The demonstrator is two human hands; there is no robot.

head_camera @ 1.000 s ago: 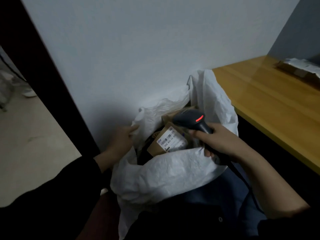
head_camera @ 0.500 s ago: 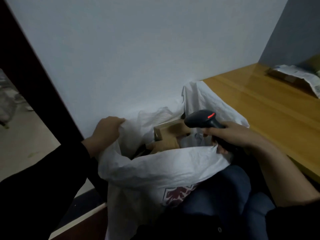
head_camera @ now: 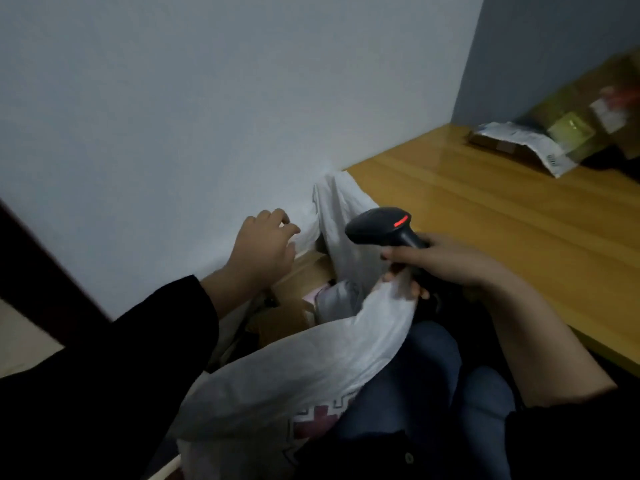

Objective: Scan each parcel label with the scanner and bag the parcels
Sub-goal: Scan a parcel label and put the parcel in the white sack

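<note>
A large white bag (head_camera: 311,368) stands open between my knees and the wall. Brown cardboard parcels (head_camera: 298,289) lie inside it, partly hidden by the bag's folds. My left hand (head_camera: 263,251) grips the bag's far rim by the wall, fingers curled on the white fabric. My right hand (head_camera: 446,261) holds the black scanner (head_camera: 377,226) by its handle over the bag's right side; a red light glows on its head. The same hand's lower fingers also pinch the bag's near rim.
A wooden table (head_camera: 502,220) runs along the right. At its far end lie a white mailer parcel (head_camera: 526,143) and brown boxes (head_camera: 588,109). The white wall stands close behind the bag. A dark door frame (head_camera: 45,271) is at left.
My left hand has moved right along the bag's rim and up toward the wall. The scanner has lifted slightly. The labelled parcel is no longer in sight. The view has swung toward the table.
</note>
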